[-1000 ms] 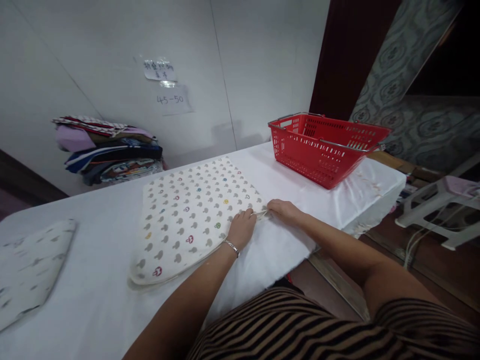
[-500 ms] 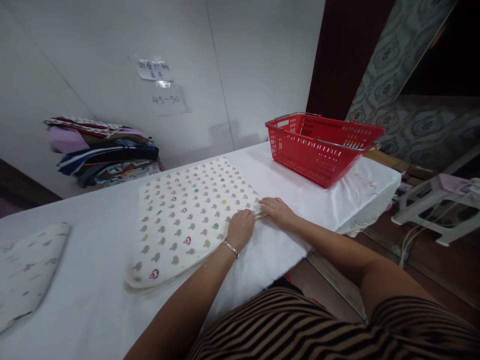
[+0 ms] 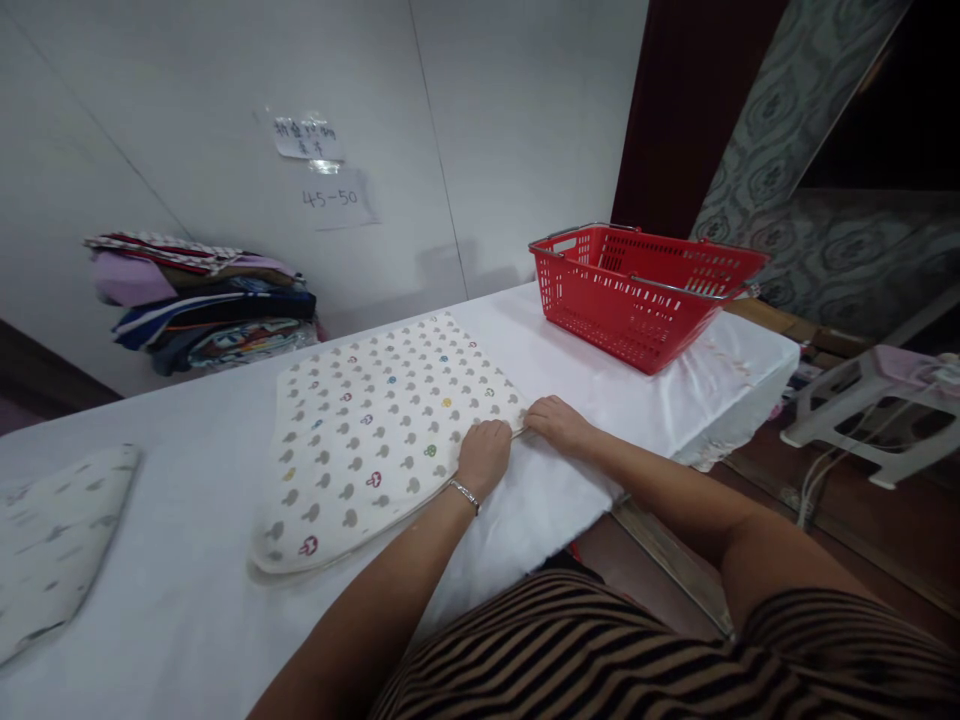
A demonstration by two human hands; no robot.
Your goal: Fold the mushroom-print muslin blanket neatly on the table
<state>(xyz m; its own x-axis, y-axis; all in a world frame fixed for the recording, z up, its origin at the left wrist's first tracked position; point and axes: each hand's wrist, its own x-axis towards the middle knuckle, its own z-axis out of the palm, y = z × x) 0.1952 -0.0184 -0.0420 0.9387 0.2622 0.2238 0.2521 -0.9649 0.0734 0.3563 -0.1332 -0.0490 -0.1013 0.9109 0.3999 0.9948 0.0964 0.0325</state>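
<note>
- Pinching the near right corner of the printed cloth (image 3: 375,430), which lies flat on the tabletop (image 3: 187,600), the left hand (image 3: 484,455) and right hand (image 3: 559,423) each have a clenched grip on its edge.
- An uneven pull from this one corner could skew or wrinkle the layers.
- The knuckles hide the fingertips, so how many layers are caught cannot be told.
</note>
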